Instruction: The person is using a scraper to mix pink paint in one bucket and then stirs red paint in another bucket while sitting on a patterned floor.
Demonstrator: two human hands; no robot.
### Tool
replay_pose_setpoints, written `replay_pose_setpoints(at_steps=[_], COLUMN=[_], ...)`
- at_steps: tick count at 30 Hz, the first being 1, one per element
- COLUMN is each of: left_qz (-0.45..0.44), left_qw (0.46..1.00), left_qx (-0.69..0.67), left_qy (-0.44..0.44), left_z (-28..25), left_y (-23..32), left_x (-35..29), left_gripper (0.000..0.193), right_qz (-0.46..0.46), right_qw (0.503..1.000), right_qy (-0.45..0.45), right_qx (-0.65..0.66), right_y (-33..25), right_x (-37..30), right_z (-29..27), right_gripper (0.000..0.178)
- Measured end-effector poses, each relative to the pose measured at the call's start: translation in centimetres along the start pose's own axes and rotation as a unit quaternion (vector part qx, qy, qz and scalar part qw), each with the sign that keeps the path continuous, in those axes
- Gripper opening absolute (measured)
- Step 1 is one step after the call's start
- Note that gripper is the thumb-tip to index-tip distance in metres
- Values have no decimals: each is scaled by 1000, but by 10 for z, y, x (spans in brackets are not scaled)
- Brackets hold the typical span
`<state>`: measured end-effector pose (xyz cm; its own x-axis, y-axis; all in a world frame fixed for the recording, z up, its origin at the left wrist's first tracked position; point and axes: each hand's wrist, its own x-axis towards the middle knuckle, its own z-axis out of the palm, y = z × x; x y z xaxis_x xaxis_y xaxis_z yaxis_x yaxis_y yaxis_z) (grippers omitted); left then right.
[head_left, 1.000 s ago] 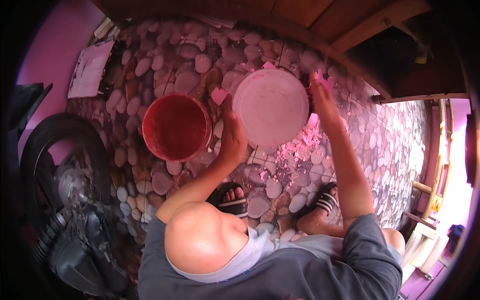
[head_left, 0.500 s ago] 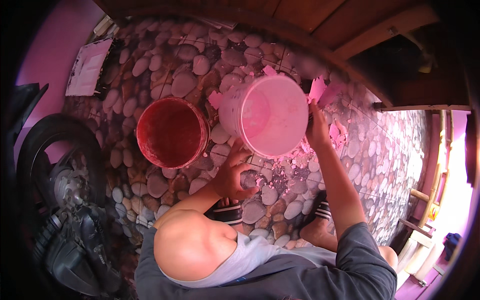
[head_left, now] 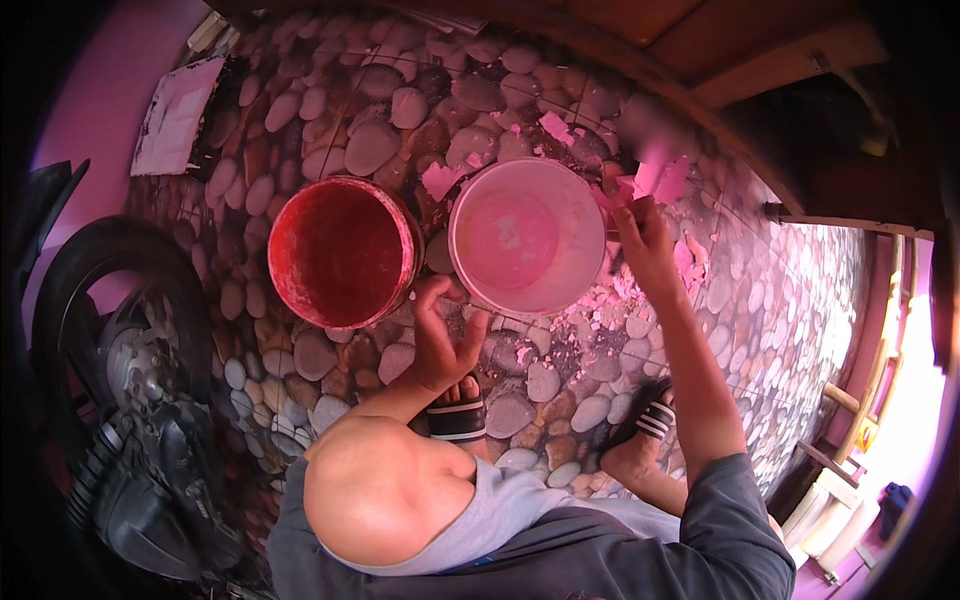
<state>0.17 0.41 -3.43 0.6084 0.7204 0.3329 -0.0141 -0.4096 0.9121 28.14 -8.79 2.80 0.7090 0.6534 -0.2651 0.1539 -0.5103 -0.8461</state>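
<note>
The whitish bucket (head_left: 582,250) is smooth, translucent plastic with a soft sheen — its bottom filmed in pink — while the red bucket (head_left: 345,250) left of it looks like plastic too, its rim and wall rough with pale, dried-looking smears. Matt, thin, brittle-looking pink flakes (head_left: 439,182) lie about the whitish bucket on smooth, pebble-patterned floor tiles (head_left: 745,325), glossy to its right.

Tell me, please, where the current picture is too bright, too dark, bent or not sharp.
Head view: glare washes out the floor toward the right; head view: the red bucket is shadowed inside, and the picture's corners go black; head view: the brown wooden furniture has edges that bend near the top; head view: a hazy smudge blurs a patch beyond the right hand.
</note>
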Motion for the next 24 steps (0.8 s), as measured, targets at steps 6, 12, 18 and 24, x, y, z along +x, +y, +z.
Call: replay_pose_setpoints(at_steps=[6, 12, 18, 24], left_qz=[-142, -342, -399, -336], left_qw=[982, 865, 838, 922], left_qx=[-126, -367, -264, -187], left_qy=[11, -33, -263, -48], left_z=[-10, 5, -22, -11], left_y=[14, 25, 21, 19], left_x=[25, 18, 0, 24], left_gripper=[50, 28, 18, 21], right_qz=[-139, -181, -103, -102], right_qw=[942, 878, 812, 780], right_qy=[-78, -253, -328, -338], right_qx=[-296, -364, -471, -517], right_y=[-94, -121, -90, -53], right_x=[-38, -59, -61, -68], right_z=[-49, -29, 17, 52], right_gripper=[28, 38, 46, 45])
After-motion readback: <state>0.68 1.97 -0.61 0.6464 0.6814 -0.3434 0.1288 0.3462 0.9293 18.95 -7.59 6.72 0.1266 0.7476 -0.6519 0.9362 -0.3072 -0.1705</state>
